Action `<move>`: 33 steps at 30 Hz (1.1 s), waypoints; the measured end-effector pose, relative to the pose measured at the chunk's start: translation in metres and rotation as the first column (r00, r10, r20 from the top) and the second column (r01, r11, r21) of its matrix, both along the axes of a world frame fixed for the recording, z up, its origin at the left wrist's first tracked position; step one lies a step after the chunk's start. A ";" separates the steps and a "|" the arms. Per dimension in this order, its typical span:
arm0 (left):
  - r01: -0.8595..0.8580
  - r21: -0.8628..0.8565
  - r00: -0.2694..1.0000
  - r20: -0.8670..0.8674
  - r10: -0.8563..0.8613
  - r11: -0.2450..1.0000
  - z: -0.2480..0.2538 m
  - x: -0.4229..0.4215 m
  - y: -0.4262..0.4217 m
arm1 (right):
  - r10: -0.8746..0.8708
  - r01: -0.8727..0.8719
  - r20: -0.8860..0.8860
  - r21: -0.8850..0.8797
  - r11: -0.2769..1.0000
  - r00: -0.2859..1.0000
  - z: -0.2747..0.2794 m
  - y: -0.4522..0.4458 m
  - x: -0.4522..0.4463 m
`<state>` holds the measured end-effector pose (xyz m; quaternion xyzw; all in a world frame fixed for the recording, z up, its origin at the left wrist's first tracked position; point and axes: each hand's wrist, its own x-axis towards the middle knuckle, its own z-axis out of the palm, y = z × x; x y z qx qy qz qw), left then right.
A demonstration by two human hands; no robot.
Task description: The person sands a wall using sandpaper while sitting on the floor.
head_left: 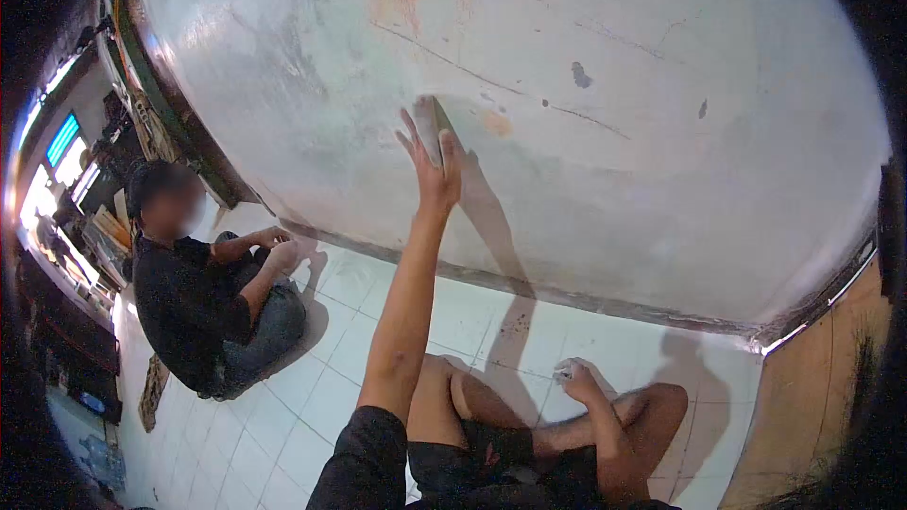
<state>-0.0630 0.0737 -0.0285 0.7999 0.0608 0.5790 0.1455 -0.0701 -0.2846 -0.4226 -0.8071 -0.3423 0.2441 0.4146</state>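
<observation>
A pale wall (605, 217) with scratches, dark spots and an orange smear rises in front of me. My left hand (436, 165) reaches up to it on an outstretched arm, with a small flat grey piece (428, 118) under the fingers against the surface; it looks like sandpaper, though its kind is not clear. My right hand (581, 381) is low over my crossed legs, its fingers curled and coated with whitish dust. Whatever it may hold is too small to name.
To the left another person (203, 302) in dark clothes sits on the white tiled floor (350, 335), hands together near the wall. A brown wooden board (812, 387) stands at the right. Planks and clutter (104, 227) fill the far left.
</observation>
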 end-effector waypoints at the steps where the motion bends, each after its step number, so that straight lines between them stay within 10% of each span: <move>1: -0.020 -0.001 1.000 0.003 0.020 1.000 -0.006 -0.001 -0.002 | 0.008 -0.010 0.066 0.029 1.000 0.998 -0.001 -0.001 0.000; 4: -0.054 -0.003 0.998 0.023 0.054 0.999 0.011 0.007 0.009 | -0.005 -0.093 0.432 0.205 0.974 0.902 0.000 -0.003 -0.003; 5: -0.060 0.008 0.997 0.039 0.060 0.998 0.022 0.012 0.012 | 0.038 -0.044 0.049 0.128 0.991 0.998 0.003 -0.008 -0.001; 8: -0.078 0.034 0.995 0.067 0.076 0.996 0.054 0.009 0.018 | -0.001 0.001 -0.101 -0.002 1.000 0.995 0.010 -0.002 0.000; 9: -0.073 0.043 0.994 0.079 0.070 0.996 0.061 0.009 0.021 | 0.010 -0.032 0.154 0.142 0.989 0.988 0.008 -0.003 -0.001; 15: 0.029 -0.098 0.994 0.105 -0.019 0.995 0.017 0.017 0.027 | -0.007 0.009 -0.155 0.015 1.000 0.988 0.022 0.002 -0.001; 24: 0.014 -0.006 0.995 0.095 -0.013 1.000 0.066 0.008 0.031 | 0.091 -0.094 0.075 0.040 0.995 0.993 0.015 -0.006 -0.001; 26: 0.040 -0.008 0.993 0.115 -0.039 0.999 0.077 0.003 0.026 | 0.003 -0.014 -0.130 -0.084 0.996 0.991 0.031 -0.004 -0.003; 31: 0.188 -0.195 0.975 0.156 -0.159 0.963 0.015 0.011 0.006 | 0.075 -0.079 0.169 0.013 0.997 0.983 -0.022 -0.007 0.004; 33: 0.187 -0.255 0.977 0.150 -0.152 0.949 -0.004 0.008 -0.013 | -0.007 0.008 -0.041 0.039 0.999 0.999 -0.018 -0.007 0.003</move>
